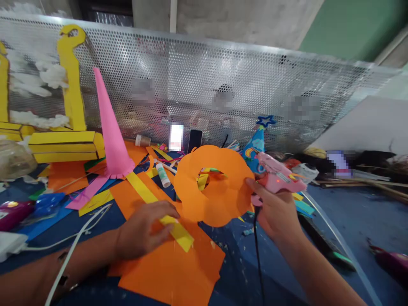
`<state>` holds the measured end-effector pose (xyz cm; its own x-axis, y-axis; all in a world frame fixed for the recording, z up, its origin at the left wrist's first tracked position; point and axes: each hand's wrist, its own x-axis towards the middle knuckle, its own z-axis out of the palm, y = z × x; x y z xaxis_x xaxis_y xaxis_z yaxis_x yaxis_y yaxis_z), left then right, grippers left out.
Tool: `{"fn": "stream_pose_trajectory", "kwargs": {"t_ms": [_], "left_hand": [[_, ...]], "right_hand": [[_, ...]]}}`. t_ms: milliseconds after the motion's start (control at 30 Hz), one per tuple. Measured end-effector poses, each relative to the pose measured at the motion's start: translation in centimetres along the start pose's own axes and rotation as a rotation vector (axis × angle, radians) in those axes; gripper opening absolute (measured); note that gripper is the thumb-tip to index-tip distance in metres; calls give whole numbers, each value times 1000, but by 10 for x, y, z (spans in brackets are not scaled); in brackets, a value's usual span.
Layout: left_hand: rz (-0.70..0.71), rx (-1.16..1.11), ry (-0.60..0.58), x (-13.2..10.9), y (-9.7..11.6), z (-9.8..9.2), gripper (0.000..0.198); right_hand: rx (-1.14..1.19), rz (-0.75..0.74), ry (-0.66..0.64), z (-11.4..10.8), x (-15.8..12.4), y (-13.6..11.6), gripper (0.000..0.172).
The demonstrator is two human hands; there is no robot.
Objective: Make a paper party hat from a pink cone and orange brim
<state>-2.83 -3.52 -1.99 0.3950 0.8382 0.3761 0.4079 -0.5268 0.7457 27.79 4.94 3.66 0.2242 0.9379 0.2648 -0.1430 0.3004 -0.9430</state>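
My right hand [276,210] is wrapped round the handle of a pink glue gun [279,174], and its fingers also pinch the edge of an orange paper ring [214,187] held up over the table. A black cord [256,250] hangs down from the gun. My left hand [147,227] lies on a long yellow paper strip [156,204], fingers curled over it, on top of an orange paper sheet [178,267]. A tall pink paper cone [112,131] stands behind the strip's far end.
A yellow cardboard model [68,144] stands at back left before a perforated metal screen [204,80]. A glue stick [163,175], two phones [195,140], a blue party hat [256,142], paper scraps and a white cable [79,238] litter the blue tabletop [350,221].
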Motion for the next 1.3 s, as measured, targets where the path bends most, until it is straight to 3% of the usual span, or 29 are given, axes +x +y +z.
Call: {"fn": "stream_pose_trajectory", "kwargs": {"t_ms": [100,200,400,567,733,833,1067,1300], "left_hand": [[309,208,-253,-7,10,11,40],[389,336,-368,-8,14,20,40],[457,461,-343,-5,4,17,27],[497,532,-278,-1,13,10,5],[549,413,-333,-3,26,14,16],[559,475,-349,-6,26,16,9],[575,598,-268,-8,18,12,26],[535,562,-217,-6,7,14,14]], "right_hand": [[66,59,108,4,-1,-1,38],[76,62,113,8,-4,0,43],[58,34,157,11,-4,7,49],[19,24,170,12,-4,9,43],[85,-55,204,12,-4,5,37],[100,-72,191,12,-4,4,39],[77,-96,147,13,-6,7,34],[54,-94,166,12,-5,8,36]]}}
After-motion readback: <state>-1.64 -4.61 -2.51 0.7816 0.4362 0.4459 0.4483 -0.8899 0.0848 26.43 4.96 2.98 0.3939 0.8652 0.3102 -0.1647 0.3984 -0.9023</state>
